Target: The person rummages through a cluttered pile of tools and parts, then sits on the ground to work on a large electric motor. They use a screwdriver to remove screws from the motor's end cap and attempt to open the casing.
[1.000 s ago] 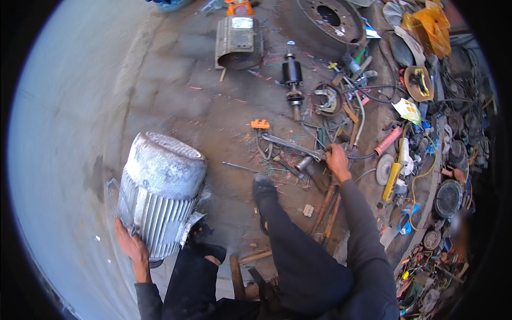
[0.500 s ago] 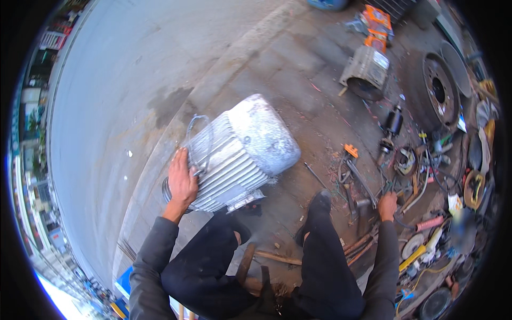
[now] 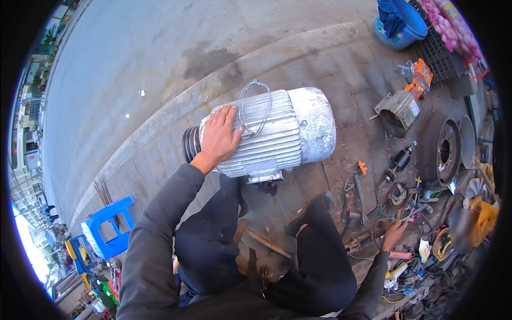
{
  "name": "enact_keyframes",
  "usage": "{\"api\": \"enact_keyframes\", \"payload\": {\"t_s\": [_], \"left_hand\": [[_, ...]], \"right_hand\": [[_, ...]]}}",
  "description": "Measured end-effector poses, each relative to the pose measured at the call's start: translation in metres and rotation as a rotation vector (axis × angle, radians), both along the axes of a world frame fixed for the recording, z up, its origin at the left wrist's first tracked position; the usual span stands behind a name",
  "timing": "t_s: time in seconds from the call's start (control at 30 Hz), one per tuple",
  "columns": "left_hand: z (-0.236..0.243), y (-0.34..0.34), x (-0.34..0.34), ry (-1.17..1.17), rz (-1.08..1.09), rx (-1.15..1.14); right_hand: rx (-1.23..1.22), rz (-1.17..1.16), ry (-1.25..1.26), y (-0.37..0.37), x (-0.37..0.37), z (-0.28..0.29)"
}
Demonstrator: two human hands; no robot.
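A silver-grey electric motor (image 3: 272, 130) with a ribbed body lies on its side on the paving in front of me. At its left end is a dark grooved pulley (image 3: 191, 144). My left hand (image 3: 220, 136) lies on the ribs with fingers outstretched, beside an upright loop of thin wire (image 3: 256, 109). Off to the right, my right hand (image 3: 393, 234) is low among scattered tools and parts, its fingers curled. A thin metal tool (image 3: 412, 214) is close to its fingertips; whether the hand grips it is unclear. A wrench (image 3: 360, 196) lies farther left.
A blue plastic stool (image 3: 109, 226) stands at the left. At the right are an empty motor housing (image 3: 399, 113), a rotor (image 3: 400, 161) and a wheel rim (image 3: 440, 149). A blue bucket (image 3: 401, 26) stands at the far right, beside a black crate (image 3: 440, 58).
The view has turned, so the motor appears farther right and more level. My right hand has moved away from the wrench, farther right among the parts. My left hand stays on the motor.
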State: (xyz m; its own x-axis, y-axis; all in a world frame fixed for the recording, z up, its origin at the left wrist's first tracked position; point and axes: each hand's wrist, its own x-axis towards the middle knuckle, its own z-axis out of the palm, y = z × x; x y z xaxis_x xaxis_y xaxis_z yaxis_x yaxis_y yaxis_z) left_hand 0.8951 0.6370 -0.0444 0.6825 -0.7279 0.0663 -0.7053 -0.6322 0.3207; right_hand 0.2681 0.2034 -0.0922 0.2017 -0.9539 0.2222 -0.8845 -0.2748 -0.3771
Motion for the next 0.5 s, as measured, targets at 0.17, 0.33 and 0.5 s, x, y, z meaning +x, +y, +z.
{"api": "enact_keyframes", "payload": {"t_s": [0.17,0.33,0.5], "left_hand": [[-0.002,0.018,-0.001,0.009,0.048,-0.002],[-0.007,0.001,-0.002,-0.001,0.057,-0.066],[-0.009,0.005,-0.002,0.008,0.082,-0.072]], "right_hand": [[0.734,0.164,-0.647,-0.005,0.218,0.177],[1.244,0.322,-0.511,0.039,0.333,0.258],[1.322,0.603,-0.011,0.100,0.398,0.297]]}}
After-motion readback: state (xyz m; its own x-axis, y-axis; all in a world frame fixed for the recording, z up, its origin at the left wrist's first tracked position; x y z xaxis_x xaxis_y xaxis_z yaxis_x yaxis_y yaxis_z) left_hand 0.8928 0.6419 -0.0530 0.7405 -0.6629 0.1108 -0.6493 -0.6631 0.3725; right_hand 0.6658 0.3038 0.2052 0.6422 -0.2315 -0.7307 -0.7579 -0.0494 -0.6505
